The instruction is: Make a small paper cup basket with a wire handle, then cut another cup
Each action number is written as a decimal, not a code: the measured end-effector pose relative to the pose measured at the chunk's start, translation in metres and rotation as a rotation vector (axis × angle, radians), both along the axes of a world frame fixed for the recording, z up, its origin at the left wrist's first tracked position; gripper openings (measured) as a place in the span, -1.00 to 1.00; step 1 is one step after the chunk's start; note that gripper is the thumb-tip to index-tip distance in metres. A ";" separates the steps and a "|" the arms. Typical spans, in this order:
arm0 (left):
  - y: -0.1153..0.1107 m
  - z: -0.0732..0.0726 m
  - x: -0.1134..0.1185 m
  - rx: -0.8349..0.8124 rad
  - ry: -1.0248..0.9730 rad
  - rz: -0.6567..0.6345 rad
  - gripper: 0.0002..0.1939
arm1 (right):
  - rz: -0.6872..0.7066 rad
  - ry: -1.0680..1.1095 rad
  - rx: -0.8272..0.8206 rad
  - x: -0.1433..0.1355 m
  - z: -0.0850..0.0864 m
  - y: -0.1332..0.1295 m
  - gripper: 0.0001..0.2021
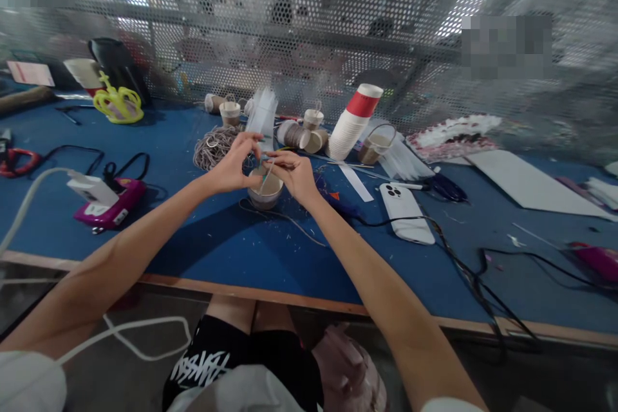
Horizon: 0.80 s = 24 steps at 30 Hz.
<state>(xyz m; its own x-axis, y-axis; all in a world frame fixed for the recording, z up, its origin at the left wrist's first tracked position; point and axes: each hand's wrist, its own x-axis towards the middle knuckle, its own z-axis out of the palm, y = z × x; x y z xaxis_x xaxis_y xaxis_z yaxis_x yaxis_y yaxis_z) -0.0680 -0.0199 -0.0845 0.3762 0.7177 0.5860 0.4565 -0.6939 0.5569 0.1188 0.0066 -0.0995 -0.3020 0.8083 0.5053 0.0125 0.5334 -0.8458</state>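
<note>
A small round cup [264, 196], pale inside with a grey-brown outer wall, stands on the blue table in front of me. My left hand [236, 164] is at its left rim, thumb and fingers curved apart around a gap. From the right, my right hand [295, 174] reaches over the rim with its fingers pressed together on a thin cord [267, 177] that rises from the cup. A loose length of the same kind of cord trails over the table to the right. The exact contact of the fingertips is too small to tell.
Behind the hands lie a cord bundle [212, 147], spools [295, 135] and stacked paper cups [348, 132]. A white phone [406, 214] and black cables are at right. A magenta power strip [113, 206] and yellow crown [118, 105] are at left.
</note>
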 end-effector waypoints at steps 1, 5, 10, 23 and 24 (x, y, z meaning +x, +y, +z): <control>-0.002 0.007 -0.001 -0.027 0.076 -0.008 -0.72 | -0.003 -0.009 0.011 0.000 0.000 0.000 -0.70; -0.010 0.027 -0.003 -0.044 0.247 0.116 -0.79 | -0.004 -0.018 -0.030 0.001 -0.001 0.004 -0.62; -0.012 0.030 0.003 -0.046 0.332 0.221 -0.73 | -0.025 -0.054 -0.029 0.001 0.000 0.003 -0.65; -0.013 0.040 0.015 -0.267 0.425 0.220 -0.79 | -0.110 -0.193 0.221 0.000 0.008 -0.011 -0.71; -0.012 0.039 0.015 -0.254 0.422 0.190 -0.79 | -0.110 -0.176 0.221 0.000 0.008 -0.011 -0.70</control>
